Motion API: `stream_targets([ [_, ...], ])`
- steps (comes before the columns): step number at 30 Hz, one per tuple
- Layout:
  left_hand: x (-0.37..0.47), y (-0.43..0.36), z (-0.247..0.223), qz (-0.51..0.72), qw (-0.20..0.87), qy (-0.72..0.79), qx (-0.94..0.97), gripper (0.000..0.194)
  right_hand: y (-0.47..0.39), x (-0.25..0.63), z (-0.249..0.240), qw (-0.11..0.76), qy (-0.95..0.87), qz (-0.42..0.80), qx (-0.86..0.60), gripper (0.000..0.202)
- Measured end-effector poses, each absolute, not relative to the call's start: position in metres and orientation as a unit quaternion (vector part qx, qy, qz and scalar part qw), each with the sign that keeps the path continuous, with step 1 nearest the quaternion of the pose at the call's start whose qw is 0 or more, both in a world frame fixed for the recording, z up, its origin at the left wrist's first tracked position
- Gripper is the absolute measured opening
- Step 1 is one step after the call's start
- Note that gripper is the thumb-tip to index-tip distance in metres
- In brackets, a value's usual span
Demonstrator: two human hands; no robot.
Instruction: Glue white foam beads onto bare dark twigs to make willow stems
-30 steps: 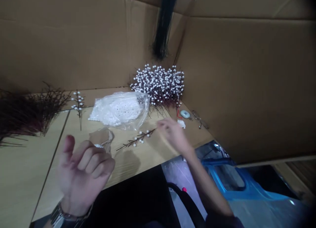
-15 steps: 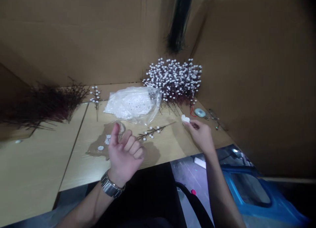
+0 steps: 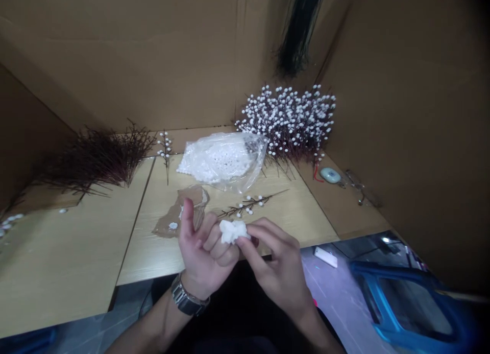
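Note:
My right hand (image 3: 273,259) pinches a crumpled white wad of tissue (image 3: 234,231) between thumb and fingertips. The wad presses against the curled fingers of my left hand (image 3: 209,252), whose palm faces me with the thumb sticking up. Nothing shows inside the left fingers. Behind the left hand lies a torn piece of brown cardboard (image 3: 168,223) with white blobs on it. A brown twig with white berries (image 3: 248,205) rests on the table just beyond both hands.
A clear plastic bag of white beads (image 3: 225,160) lies mid-table. Behind it stands a bunch of white-berried stems (image 3: 287,119); bare brown twigs (image 3: 111,155) lie left. A single berry sprig (image 3: 165,149), a pale blue oval object (image 3: 330,175) and a blue chair (image 3: 377,298) are also around.
My right hand has come left and toward me, bringing the tissue from the table's right side to the left fingers. The left hand keeps its curled pose. The view has shifted slightly.

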State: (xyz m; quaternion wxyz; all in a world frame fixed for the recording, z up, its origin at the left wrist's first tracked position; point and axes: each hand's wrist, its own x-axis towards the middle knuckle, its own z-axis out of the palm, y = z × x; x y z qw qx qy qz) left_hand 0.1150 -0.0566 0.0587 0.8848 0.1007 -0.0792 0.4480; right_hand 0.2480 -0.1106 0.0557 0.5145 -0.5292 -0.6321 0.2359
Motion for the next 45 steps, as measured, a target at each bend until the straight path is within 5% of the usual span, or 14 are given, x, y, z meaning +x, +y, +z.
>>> stream_targets([
  [8,0.118,-0.059,0.06,0.449,0.878,-0.13,0.097,0.069,-0.12,0.279,0.049,0.551,-0.566,0.252,-0.559,0.008],
  [12,0.093,-0.059,0.046,0.422,0.857,0.056,0.291,0.063,-0.104,0.354,0.018,0.484,-0.535,0.075,-0.688,0.023],
  [15,0.05,-0.065,0.037,0.376,0.726,0.245,0.521,0.037,-0.083,0.44,-0.013,0.35,-0.456,-0.038,-0.817,0.044],
  [19,-0.007,-0.077,0.032,0.291,0.54,0.423,0.667,0.028,-0.075,0.502,-0.034,0.317,-0.439,-0.065,-0.838,0.058],
  [23,-0.026,-0.085,0.028,0.269,0.439,0.55,0.658,0.026,-0.082,0.443,-0.029,0.348,-0.516,-0.149,-0.769,0.047],
  [25,-0.025,-0.084,0.023,0.272,0.416,0.57,0.654,0.031,-0.081,0.38,-0.02,0.338,-0.642,-0.079,-0.683,0.029],
  [28,-0.019,-0.081,0.018,0.269,0.41,0.566,0.663,0.049,-0.072,0.286,-0.006,0.234,-0.813,0.025,-0.533,0.026],
  [36,-0.02,-0.09,0.018,0.237,0.417,0.494,0.725,0.046,-0.036,0.231,0.009,0.087,-0.868,-0.079,-0.482,0.01],
  [40,-0.043,-0.078,0.024,0.278,0.392,0.506,0.716,0.037,-0.046,0.245,0.041,0.125,-0.869,-0.075,-0.472,0.015],
  [45,-0.073,-0.05,0.018,0.277,0.243,0.498,0.785,0.031,-0.085,0.262,0.126,0.338,-0.826,-0.023,-0.451,0.013],
])
